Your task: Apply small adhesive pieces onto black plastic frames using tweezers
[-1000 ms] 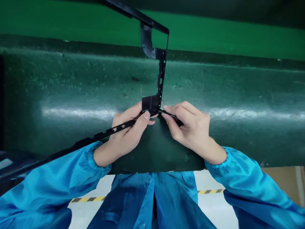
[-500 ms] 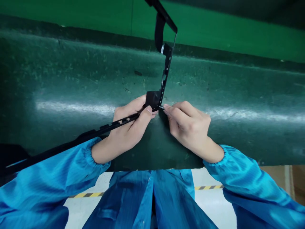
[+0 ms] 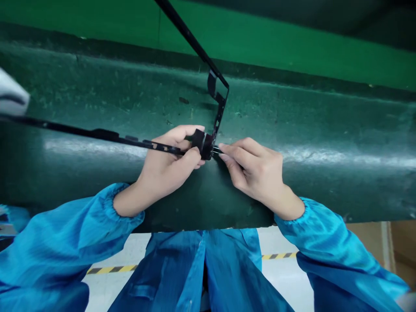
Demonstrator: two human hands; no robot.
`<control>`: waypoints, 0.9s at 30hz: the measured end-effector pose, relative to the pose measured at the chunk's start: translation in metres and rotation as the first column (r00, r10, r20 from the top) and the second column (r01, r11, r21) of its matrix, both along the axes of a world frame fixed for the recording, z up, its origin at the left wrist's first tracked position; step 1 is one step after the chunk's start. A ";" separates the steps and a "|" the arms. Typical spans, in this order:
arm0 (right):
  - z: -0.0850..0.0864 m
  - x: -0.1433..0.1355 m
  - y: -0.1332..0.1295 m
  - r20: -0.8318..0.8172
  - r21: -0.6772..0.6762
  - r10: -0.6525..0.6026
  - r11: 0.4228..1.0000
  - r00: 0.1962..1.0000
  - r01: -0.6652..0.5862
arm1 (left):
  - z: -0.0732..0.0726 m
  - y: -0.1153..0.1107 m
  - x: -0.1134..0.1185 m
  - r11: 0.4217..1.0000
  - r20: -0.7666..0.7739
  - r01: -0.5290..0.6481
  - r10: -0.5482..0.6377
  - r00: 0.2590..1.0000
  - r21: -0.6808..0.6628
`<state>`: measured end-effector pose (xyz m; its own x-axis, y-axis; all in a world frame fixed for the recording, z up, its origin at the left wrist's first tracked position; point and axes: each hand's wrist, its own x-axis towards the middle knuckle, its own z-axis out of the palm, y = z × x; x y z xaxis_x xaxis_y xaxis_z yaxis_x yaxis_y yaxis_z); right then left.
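Note:
A thin black slotted frame (image 3: 126, 140) stretches from the far left to a corner between my hands, then turns up and away toward the back. My left hand (image 3: 165, 164) grips it near that corner, thumb on top, beside a dark flat block (image 3: 206, 147). My right hand (image 3: 256, 169) pinches a small two-pronged metal piece (image 3: 216, 150) with thumb and forefinger. Its shiny prongs point left and meet the frame's corner. The rest of that piece is hidden in my fingers.
Under my hands lies a worn green work surface (image 3: 97, 95), with a brighter green panel (image 3: 292, 52) behind it. A blurred whitish object (image 3: 12, 94) shows at the left edge. Brown cardboard (image 3: 364, 240) stands low at the right.
The frame has turned, its left end rising and its far corner coming closer. The dark block now faces differently, and two prongs show at my right fingertips. The whitish object has appeared at left.

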<state>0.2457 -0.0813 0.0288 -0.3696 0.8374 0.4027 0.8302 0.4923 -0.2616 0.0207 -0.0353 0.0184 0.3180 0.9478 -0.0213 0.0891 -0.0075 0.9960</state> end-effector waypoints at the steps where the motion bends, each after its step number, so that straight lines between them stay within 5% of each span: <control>1: -0.001 0.002 0.001 0.014 -0.019 0.031 0.999 0.999 -0.031 | 0.000 0.004 -0.002 0.999 -0.027 0.034 -0.034 0.999 0.005; 7: 0.003 0.013 0.006 0.100 0.003 0.170 0.985 0.980 -0.172 | -0.003 0.033 -0.019 0.949 -0.005 0.301 -0.303 0.953 -0.097; 12: 0.011 0.013 0.007 0.222 -0.037 0.302 0.953 0.927 -0.302 | -0.007 0.040 -0.022 0.927 0.034 0.338 -0.337 0.941 -0.159; 19: 0.030 0.010 0.023 0.411 -0.026 0.309 0.945 0.858 -0.327 | 0.011 0.039 -0.018 0.933 -0.193 0.290 -0.331 0.924 -0.214; 27: 0.025 0.007 0.027 0.384 -0.121 0.421 0.905 0.822 -0.407 | 0.022 0.043 -0.019 0.866 -0.265 0.398 -0.478 0.838 -0.303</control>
<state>0.2528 -0.0545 0.0538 -0.8052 0.5795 0.1255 0.5861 0.8100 0.0203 0.0020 0.0073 0.0408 0.6355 0.6658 -0.3910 0.4445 0.0986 0.8903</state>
